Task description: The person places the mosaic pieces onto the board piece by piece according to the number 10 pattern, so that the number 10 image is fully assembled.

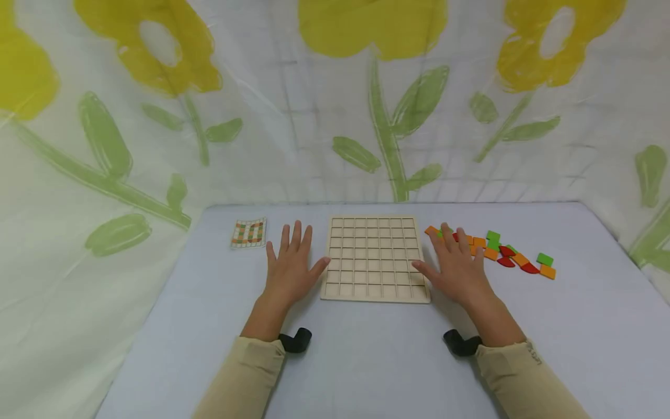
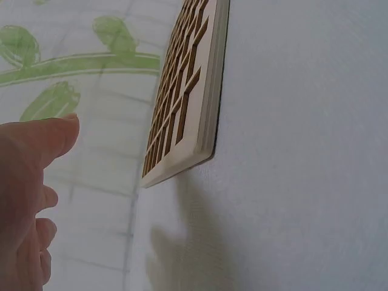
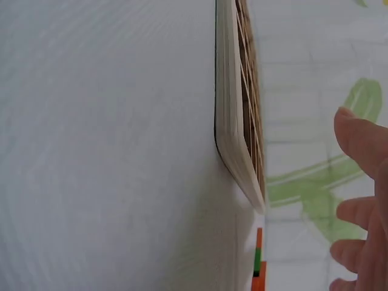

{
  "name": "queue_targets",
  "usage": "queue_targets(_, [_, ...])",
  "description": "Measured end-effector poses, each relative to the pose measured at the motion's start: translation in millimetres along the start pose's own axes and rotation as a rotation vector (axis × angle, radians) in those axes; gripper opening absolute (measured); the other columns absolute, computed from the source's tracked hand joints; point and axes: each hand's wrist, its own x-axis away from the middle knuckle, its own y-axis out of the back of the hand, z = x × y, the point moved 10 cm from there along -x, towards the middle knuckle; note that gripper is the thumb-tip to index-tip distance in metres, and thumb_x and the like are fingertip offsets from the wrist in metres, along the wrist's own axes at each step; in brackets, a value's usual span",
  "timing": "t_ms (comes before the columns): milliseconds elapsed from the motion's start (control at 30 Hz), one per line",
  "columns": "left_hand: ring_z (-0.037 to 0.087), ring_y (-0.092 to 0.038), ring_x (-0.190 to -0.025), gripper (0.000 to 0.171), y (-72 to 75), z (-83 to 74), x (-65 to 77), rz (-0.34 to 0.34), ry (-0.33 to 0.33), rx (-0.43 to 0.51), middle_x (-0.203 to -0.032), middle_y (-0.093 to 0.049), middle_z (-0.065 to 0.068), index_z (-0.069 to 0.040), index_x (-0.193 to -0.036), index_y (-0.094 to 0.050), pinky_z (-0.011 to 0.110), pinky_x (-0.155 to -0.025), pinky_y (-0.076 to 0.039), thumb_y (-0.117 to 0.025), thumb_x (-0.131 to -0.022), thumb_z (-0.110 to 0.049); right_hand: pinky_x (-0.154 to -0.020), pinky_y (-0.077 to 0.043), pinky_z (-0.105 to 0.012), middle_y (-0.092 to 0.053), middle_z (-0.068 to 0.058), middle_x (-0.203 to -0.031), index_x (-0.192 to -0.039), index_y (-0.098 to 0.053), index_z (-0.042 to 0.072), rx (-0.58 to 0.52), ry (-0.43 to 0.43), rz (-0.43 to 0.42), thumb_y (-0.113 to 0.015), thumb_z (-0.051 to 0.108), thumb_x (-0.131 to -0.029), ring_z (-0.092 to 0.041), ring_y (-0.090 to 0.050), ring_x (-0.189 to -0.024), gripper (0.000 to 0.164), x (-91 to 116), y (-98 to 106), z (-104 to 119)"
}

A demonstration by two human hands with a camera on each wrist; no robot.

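Note:
A square wooden grid board (image 1: pixel 374 259) with rows of shallow compartments lies at the middle of the table. My left hand (image 1: pixel 290 267) is spread beside its left edge, thumb towards the board and holding nothing. On the other side my right hand (image 1: pixel 458 270) is spread too, its thumb over the board's right edge. Beyond its fingers lie flat orange, green and red pieces (image 1: pixel 506 262), some square and some leaf-shaped; the hand covers part of them. In the left wrist view, the hand's shadow falls on the table near the board (image 2: pixel 200 121).
A small card (image 1: pixel 248 233) with an orange and green checkered pattern lies left of the left hand. The white table (image 1: pixel 366 361) ends at the back against a curtain (image 1: pixel 324 116) painted with yellow flowers. Dark straps with cameras (image 1: pixel 298 341) sit at both wrists.

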Motion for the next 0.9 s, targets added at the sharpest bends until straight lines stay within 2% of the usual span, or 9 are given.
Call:
queue_targets(133, [0.030, 0.008, -0.153, 0.083, -0.3, 2.5, -3.1, 0.023, -0.003, 0.032, -0.167, -0.003, 0.010, -0.016, -0.159, -0.011, 0.069, -0.117, 0.001, -0.043, -0.098, -0.061, -0.106, -0.006, -0.082, -0.007, -0.018, -0.165, -0.157, -0.021, 0.011, -0.055, 0.020, -0.005, -0.048, 0.067, -0.093, -0.046, -0.003, -0.150, 0.089, 1, 1, 1])
queue_targets(233, [0.032, 0.005, -0.153, 0.082, -5.0, 8.7, -5.7, 0.057, 0.001, 0.103, -0.167, -0.003, 0.010, -0.015, -0.159, -0.011, 0.070, -0.117, 0.001, -0.046, -0.098, -0.058, -0.108, -0.011, -0.080, -0.009, -0.021, -0.164, -0.156, -0.024, 0.006, -0.114, 0.037, 0.004, -0.049, 0.063, -0.095, -0.047, -0.006, -0.149, 0.087, -1, -1, -1])
queue_targets(400, [0.032, 0.003, -0.153, 0.077, -16.8, 16.3, -10.2, 0.123, -0.002, 0.337, -0.167, -0.006, 0.009, -0.016, -0.159, -0.013, 0.066, -0.119, 0.002, -0.048, -0.100, -0.051, -0.111, -0.018, -0.074, -0.011, -0.020, -0.164, -0.157, -0.023, 0.008, -0.261, -0.022, 0.030, -0.052, 0.057, -0.096, -0.047, -0.009, -0.149, 0.083, -5, 5, -23])
queue_targets(500, [0.032, 0.003, -0.153, 0.074, -25.5, 18.5, -12.2, 0.178, 0.021, 0.455, -0.167, -0.007, 0.008, -0.021, -0.159, -0.015, 0.064, -0.121, 0.000, -0.047, -0.100, -0.051, -0.112, -0.021, -0.072, -0.015, -0.019, -0.164, -0.157, -0.023, 0.011, -0.321, -0.075, 0.015, -0.053, 0.054, -0.097, -0.046, -0.013, -0.148, 0.080, -6, 16, -41])
queue_targets(633, [0.030, -0.001, -0.154, 0.068, -38.0, 19.8, -16.1, 0.230, 0.039, 0.538, -0.166, -0.011, 0.006, -0.023, -0.159, -0.019, 0.058, -0.123, -0.001, -0.045, -0.102, -0.048, -0.112, -0.024, -0.070, -0.023, -0.022, -0.161, -0.155, -0.028, 0.009, -0.338, -0.097, -0.013, -0.053, 0.053, -0.097, -0.047, -0.021, -0.145, 0.077, -8, 29, -62])
queue_targets(700, [0.028, -0.004, -0.154, 0.064, -43.4, 19.0, -18.7, 0.238, 0.023, 0.557, -0.166, -0.014, 0.005, -0.022, -0.158, -0.022, 0.053, -0.124, 0.002, -0.044, -0.103, -0.045, -0.113, -0.024, -0.070, -0.026, -0.024, -0.159, -0.152, -0.033, 0.007, -0.325, -0.094, -0.007, -0.054, 0.052, -0.097, -0.049, -0.022, -0.144, 0.074, -10, 32, -67])
queue_targets(767, [0.024, -0.007, -0.154, 0.061, -47.4, 17.7, -20.9, 0.235, 0.001, 0.564, -0.165, -0.018, 0.003, -0.020, -0.157, -0.026, 0.048, -0.125, 0.004, -0.044, -0.104, -0.041, -0.113, -0.023, -0.069, -0.029, -0.026, -0.157, -0.149, -0.039, 0.004, -0.302, -0.081, 0.015, -0.056, 0.050, -0.097, -0.049, -0.023, -0.143, 0.071, -15, 31, -71])
queue_targets(900, [0.023, -0.008, -0.154, 0.055, -54.9, 14.2, -22.1, 0.250, -0.012, 0.569, -0.164, -0.022, 0.001, -0.019, -0.155, -0.032, 0.046, -0.125, 0.008, -0.046, -0.104, -0.036, -0.115, -0.023, -0.067, -0.033, -0.028, -0.153, -0.141, -0.049, 0.002, -0.256, -0.078, 0.090, -0.060, 0.046, -0.095, -0.050, -0.025, -0.142, 0.064, -27, 21, -76])
